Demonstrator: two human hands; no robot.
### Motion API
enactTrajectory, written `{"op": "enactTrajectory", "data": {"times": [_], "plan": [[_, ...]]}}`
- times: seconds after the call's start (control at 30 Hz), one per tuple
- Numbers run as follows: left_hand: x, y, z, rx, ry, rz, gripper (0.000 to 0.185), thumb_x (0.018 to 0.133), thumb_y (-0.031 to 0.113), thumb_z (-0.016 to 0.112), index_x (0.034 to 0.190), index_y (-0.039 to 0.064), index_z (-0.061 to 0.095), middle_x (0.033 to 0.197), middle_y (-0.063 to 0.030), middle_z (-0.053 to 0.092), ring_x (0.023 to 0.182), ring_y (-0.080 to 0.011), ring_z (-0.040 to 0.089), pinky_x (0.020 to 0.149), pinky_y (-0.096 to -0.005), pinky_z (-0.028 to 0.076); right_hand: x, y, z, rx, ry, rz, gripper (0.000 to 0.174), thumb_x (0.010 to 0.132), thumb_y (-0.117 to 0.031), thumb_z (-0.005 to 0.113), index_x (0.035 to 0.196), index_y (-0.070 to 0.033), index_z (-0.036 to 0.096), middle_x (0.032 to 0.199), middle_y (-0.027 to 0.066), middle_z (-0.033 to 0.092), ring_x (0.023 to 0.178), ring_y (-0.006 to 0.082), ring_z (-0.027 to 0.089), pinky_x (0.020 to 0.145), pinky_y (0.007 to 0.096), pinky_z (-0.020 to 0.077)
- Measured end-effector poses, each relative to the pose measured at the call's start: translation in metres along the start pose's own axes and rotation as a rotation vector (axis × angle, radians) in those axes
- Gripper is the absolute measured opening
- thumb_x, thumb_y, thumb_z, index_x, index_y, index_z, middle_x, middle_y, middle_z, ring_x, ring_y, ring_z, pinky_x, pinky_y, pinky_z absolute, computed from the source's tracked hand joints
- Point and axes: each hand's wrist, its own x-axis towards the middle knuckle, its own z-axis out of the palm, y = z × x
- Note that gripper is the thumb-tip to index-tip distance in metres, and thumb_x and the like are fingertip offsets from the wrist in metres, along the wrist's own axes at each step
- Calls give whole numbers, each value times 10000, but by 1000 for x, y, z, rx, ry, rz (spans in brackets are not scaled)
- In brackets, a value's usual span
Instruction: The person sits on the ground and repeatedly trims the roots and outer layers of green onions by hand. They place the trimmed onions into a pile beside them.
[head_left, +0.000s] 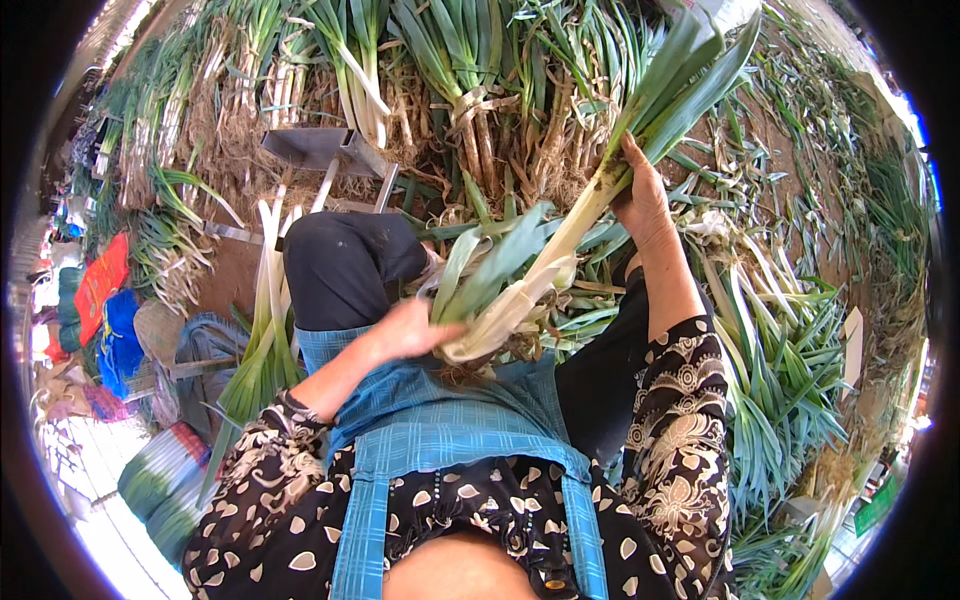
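A large leek (555, 240) lies slantwise across my lap, its root end low near the blue apron (450, 420) and its green leaves at the upper right. My right hand (645, 187) is closed around its upper stem, where some dark soil shows. Beside the root end is my left hand (416, 330), slightly blurred, at a loose outer leaf (495, 262) that bends away from the stem. Whether its fingers grip that leaf I cannot tell.
Rows of unpeeled leeks (480, 97) stand ahead, behind a metal stand (322, 150). Pale-stemmed leeks lie at the left (262, 352) and in a pile at the right (772, 360). Leaf scraps (795, 142) litter the ground. Blue and red bags (120, 337) are at the far left.
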Motion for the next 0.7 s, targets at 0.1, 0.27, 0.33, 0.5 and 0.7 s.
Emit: {"op": "enactTrajectory", "data": {"times": [0.1, 0.27, 0.33, 0.5, 0.7], "plan": [[30, 52, -21, 335, 994, 602, 651, 714, 446, 750, 1058, -74, 564, 993, -210, 617, 916, -308, 606, 805, -384, 499, -11, 4, 7, -119, 52, -48, 321, 855, -242, 660, 1044, -12, 541, 837, 93, 622, 695, 272, 647, 640, 390, 553], [86, 148, 6, -62, 823, 849, 470, 693, 192, 801, 1046, -37, 590, 986, -190, 614, 864, -254, 629, 741, -326, 506, -20, 7, 17, -284, 101, -202, 375, 823, -257, 707, 1074, -9, 581, 890, 64, 626, 807, 187, 624, 700, 330, 532], [98, 159, 14, -117, 820, 804, 370, 693, 147, 779, 960, -39, 603, 919, -196, 623, 814, -285, 628, 697, -348, 498, -15, 6, 15, -317, 159, -211, 372, 822, -233, 704, 1095, -1, 605, 965, 64, 633, 827, 154, 601, 718, 295, 515], [116, 157, 25, -278, 825, 838, 186, 711, 107, 726, 761, -39, 622, 769, -203, 630, 713, -345, 621, 658, -398, 489, -5, 9, 4, -429, 267, -236, 365, 786, -237, 720, 1042, 11, 642, 913, 56, 633, 778, 141, 555, 698, 303, 467], [122, 162, 31, -105, 819, 721, 197, 735, 149, 696, 718, -22, 600, 731, -207, 619, 689, -370, 610, 622, -427, 479, -3, 11, 1, -476, 307, -286, 399, 763, -279, 728, 1018, 20, 657, 890, 75, 638, 766, 149, 550, 695, 310, 454]]}}
